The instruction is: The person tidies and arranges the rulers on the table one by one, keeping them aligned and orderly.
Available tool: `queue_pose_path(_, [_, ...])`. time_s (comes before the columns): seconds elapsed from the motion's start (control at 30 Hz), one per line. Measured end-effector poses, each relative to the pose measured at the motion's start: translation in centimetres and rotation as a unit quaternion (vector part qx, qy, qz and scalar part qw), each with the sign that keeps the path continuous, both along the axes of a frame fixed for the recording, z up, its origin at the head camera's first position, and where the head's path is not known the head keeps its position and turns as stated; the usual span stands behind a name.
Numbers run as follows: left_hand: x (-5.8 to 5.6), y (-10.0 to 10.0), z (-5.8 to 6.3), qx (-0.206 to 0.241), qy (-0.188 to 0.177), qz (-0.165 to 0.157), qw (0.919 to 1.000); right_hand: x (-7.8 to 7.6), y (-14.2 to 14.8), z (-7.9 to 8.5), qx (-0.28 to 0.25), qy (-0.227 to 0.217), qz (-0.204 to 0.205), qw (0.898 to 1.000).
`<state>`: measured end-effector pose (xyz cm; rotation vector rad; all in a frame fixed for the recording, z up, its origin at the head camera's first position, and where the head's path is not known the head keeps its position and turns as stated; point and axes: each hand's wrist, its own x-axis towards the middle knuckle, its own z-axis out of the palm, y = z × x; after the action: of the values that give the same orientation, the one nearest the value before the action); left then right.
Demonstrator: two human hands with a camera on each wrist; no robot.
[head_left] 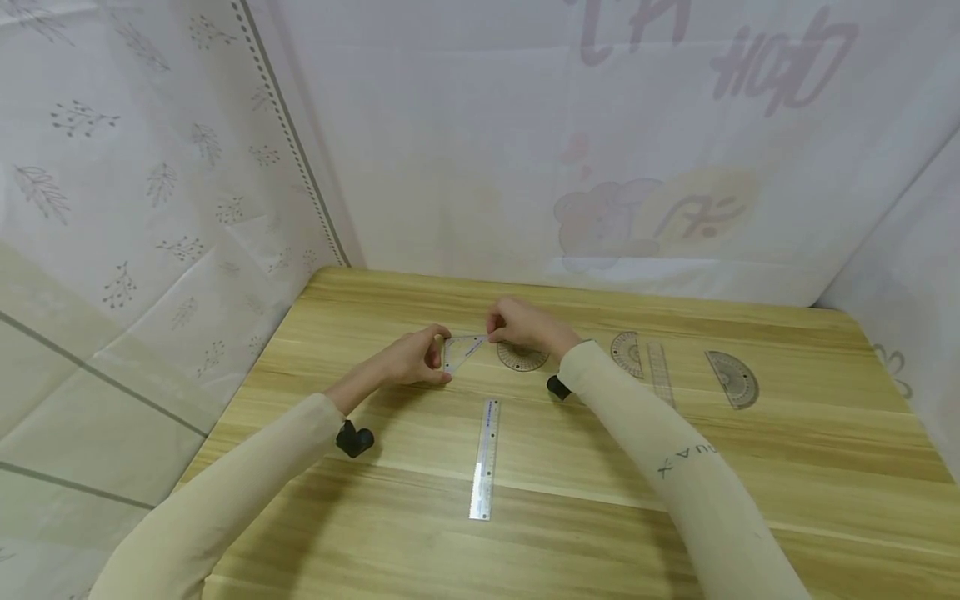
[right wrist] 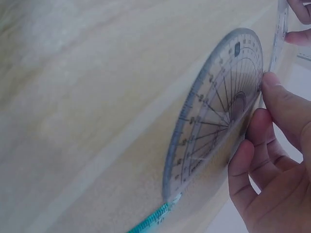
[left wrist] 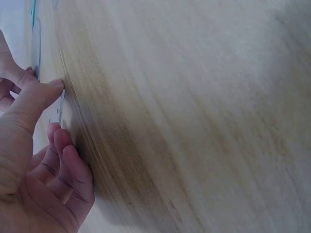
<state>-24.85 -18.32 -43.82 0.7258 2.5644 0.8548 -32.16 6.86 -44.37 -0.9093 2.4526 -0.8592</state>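
The left hand [head_left: 416, 357] pinches the left side of a clear plastic triangular set square [head_left: 473, 349], the right hand [head_left: 527, 323] its right tip, beside a clear semicircular protractor [head_left: 522, 359] on the yellow wood-grain counter [head_left: 405, 517]. Positioning seems underway; next calls for level, gentle release.

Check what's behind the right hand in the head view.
Part of a clear protractor: its lower, curved scale shows on the wooden tabletop. Its upper part is covered by the right hand; anything else hidden there can't be told.
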Motion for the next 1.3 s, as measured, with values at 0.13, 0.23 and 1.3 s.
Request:
queue_pose_path(0.13, [0.2, 0.0, 0.1, -0.002, 0.001, 0.006, 1.0000, 0.1, -0.1, 0.1, 0.007, 0.007, 0.001, 1.000])
queue_pose_path(0.23, [0.2, 0.0, 0.0, 0.003, 0.008, 0.005, 1.0000, 0.1, -0.2, 0.2, 0.008, 0.012, 0.003, 1.000])
queue_pose_path(1.3, [0.5, 0.2, -0.1, -0.005, 0.028, 0.010, 0.9996, 1.8, -0.9, 0.4, 0.108, 0.147, 0.075, 0.980])
